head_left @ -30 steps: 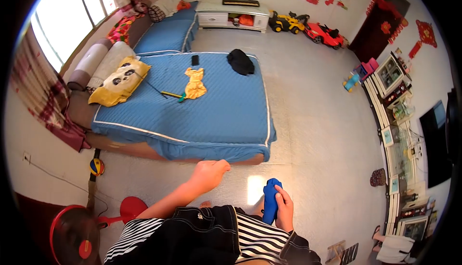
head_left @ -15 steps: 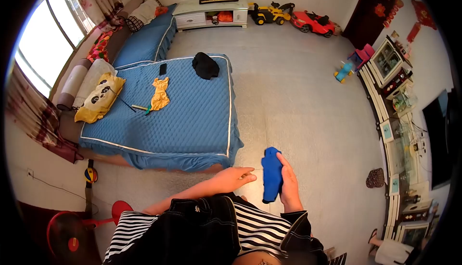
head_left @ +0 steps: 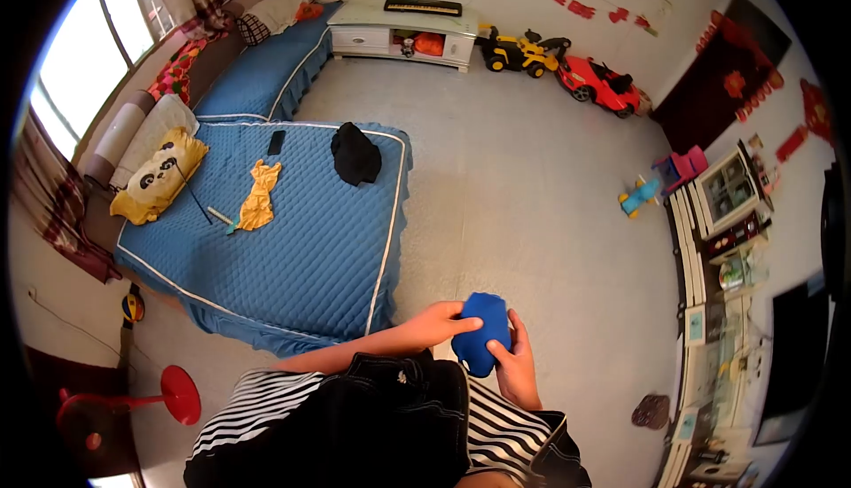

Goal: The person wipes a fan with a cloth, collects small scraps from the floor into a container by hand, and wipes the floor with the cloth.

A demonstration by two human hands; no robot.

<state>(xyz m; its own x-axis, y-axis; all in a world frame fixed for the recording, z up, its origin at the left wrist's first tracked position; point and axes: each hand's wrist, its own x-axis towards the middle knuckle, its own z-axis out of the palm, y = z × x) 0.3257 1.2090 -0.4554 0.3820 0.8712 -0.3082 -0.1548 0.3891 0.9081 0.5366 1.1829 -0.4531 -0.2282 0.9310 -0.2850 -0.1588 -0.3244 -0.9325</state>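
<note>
Blue cloth item (head_left: 483,335) held in both hands, above the floor (head_left: 523,222) and to the right of the blue bedspread (head_left: 292,257).
The item is compact, matte and soft-looking, with a rounded, uneven outline. The bedspread is quilted in a diamond pattern, edged with white piping and gathered at the hem; it carries a crumpled yellow garment (head_left: 259,197), a rumpled black cloth (head_left: 356,155) and a flat dark rectangular object (head_left: 277,142). Left hand (head_left: 436,323): fingers grasping the item's left side, thumb across its face. Right hand (head_left: 517,366): fingers partly open along the right side, thumb pressed on the lower face. The left fingertips, the item's underside and its folds are hidden; the fan (head_left: 93,417) at lower left is dim.
</note>
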